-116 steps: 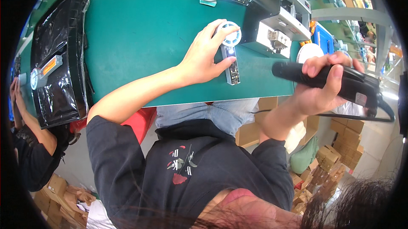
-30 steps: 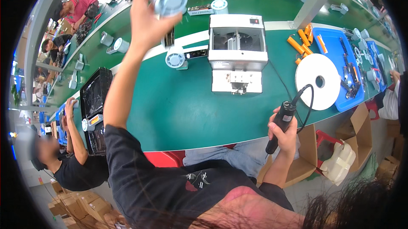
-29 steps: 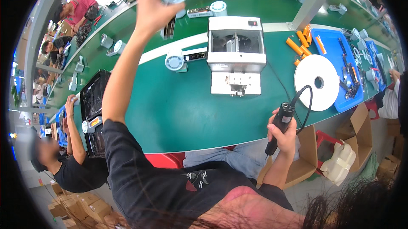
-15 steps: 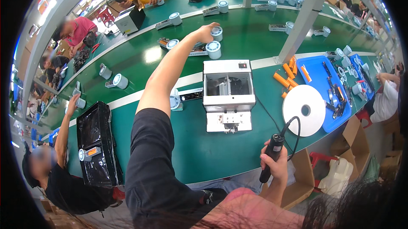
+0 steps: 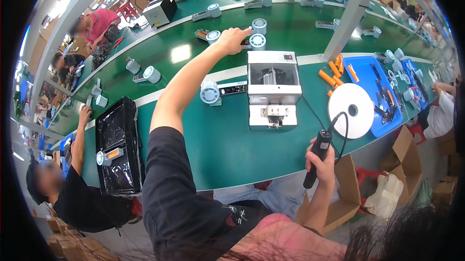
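The right hand (image 5: 323, 163) has its fingers wrapped round a black cylindrical tool (image 5: 320, 149), cord (image 5: 347, 132) looping from its top, near the green bench's (image 5: 232, 154) front edge. Farther out, the left hand (image 5: 233, 41), fingers partly extended, is beside pale-blue round-headed units (image 5: 258, 42); I cannot tell whether it grips one.

My bare left arm (image 5: 186, 86) stretches far forward from its black cloth sleeve (image 5: 169, 157), left hand (image 5: 233, 41) back-upward; my bare right hand (image 5: 321, 161) curls round in a grip.
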A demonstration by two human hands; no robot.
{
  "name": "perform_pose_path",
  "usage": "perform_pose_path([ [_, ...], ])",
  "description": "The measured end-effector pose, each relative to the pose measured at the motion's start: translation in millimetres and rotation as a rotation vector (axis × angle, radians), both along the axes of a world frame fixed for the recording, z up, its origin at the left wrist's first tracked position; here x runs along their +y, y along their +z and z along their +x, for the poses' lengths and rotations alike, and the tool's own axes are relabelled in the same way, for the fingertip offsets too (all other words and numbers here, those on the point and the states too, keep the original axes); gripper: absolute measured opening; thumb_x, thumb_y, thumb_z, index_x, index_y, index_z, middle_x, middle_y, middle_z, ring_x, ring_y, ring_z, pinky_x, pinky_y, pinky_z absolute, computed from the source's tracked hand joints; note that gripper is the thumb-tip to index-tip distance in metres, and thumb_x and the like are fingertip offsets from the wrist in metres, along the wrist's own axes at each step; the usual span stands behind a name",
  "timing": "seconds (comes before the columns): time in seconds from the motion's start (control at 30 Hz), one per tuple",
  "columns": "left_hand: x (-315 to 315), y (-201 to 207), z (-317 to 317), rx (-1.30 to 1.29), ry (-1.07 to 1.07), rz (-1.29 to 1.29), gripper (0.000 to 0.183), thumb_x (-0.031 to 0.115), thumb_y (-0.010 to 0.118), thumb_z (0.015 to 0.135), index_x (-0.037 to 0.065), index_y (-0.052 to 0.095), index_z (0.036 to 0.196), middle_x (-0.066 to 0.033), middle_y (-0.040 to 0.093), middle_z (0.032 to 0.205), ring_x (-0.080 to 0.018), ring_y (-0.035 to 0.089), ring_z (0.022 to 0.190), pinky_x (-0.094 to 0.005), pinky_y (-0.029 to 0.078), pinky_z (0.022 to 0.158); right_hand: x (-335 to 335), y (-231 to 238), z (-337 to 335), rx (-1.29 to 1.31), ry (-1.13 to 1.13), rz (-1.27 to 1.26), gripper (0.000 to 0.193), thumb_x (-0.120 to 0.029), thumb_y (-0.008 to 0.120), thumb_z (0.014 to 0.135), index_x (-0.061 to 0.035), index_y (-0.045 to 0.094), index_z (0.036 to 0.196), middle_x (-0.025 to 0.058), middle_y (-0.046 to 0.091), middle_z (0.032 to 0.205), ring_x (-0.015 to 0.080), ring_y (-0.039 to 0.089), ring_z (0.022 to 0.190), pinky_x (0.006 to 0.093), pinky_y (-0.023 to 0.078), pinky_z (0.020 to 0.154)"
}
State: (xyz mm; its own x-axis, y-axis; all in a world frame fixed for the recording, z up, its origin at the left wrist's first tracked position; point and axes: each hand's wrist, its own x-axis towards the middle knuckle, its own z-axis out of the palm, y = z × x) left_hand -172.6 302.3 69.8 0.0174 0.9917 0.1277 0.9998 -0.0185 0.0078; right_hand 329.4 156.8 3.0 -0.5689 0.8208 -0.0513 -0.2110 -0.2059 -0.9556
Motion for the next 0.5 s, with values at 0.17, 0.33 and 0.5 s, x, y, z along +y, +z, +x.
perform_pose_path([
  [0.17,-62,55,34,-0.012,0.240,0.209,0.075,0.023,0.085,0.079,0.019,0.053,0.146,-0.0197,0.078,0.094,-0.0452,0.075,0.099,-0.0569,0.060,0.086,-1,-1,1,0.003,-0.017,0.034,0.039,0.000,0.075,0.091,0.0018,0.055,0.125,0.0091,0.065,0.084,0.0127,0.060,0.054,0.0280,0.049,0.047],
  [0.33,-206,85,105,-0.560,0.299,0.411,0.079,0.019,0.086,0.077,0.009,0.053,0.148,-0.0130,0.071,0.062,-0.0245,0.071,0.054,-0.0351,0.056,0.058,1,-4,3,-0.005,-0.024,0.037,0.038,0.000,0.074,0.092,0.0017,0.055,0.124,0.0087,0.066,0.084,0.0123,0.060,0.054,0.0283,0.049,0.047],
  [0.5,-304,27,183,-0.618,0.397,0.377,0.083,0.012,0.087,0.075,0.007,0.052,0.151,-0.0112,0.069,0.061,-0.0213,0.073,0.057,-0.0340,0.058,0.058,-4,-2,1,-0.015,-0.004,0.045,0.038,0.000,0.074,0.092,0.0015,0.055,0.125,0.0093,0.066,0.085,0.0122,0.059,0.054,0.0275,0.049,0.047],
])
